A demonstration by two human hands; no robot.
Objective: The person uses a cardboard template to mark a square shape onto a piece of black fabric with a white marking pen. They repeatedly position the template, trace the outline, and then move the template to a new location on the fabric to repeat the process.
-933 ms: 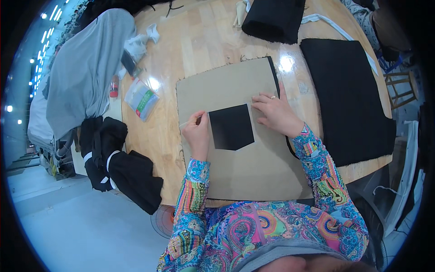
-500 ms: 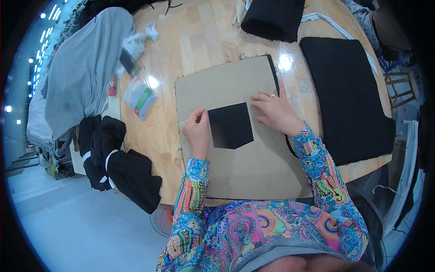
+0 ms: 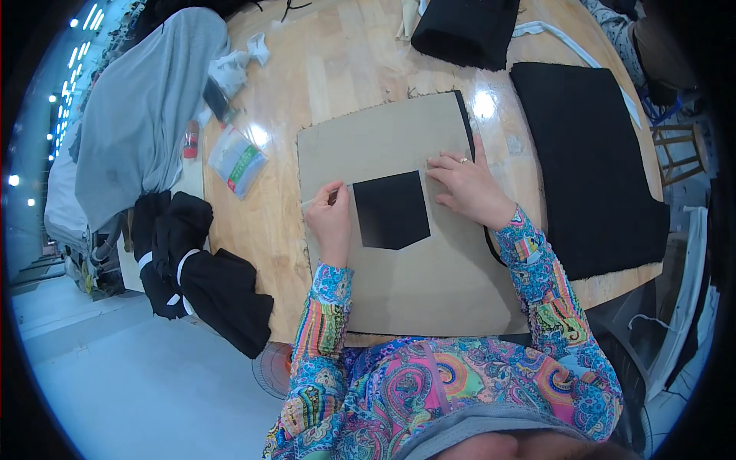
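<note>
A beige board, like a cutting template, lies over black fabric that shows along its right edge. In its middle is a black pocket-shaped area with a pointed lower edge; I cannot tell whether it is a cutout or a piece on top. My left hand is closed in a pinch at that shape's upper left corner. What it holds is too small to make out. Fingers apart, my right hand rests on the board just right of the shape, thumb and fingers touching the surface.
Folded black fabric lies to the right, with a black roll at the back. On the left are a plastic packet, a phone-like dark object, grey cloth and bundled black cloth over the edge.
My left hand has shifted very slightly left, away from the corner of the black shape. My right hand stays spread in nearly the same place.
</note>
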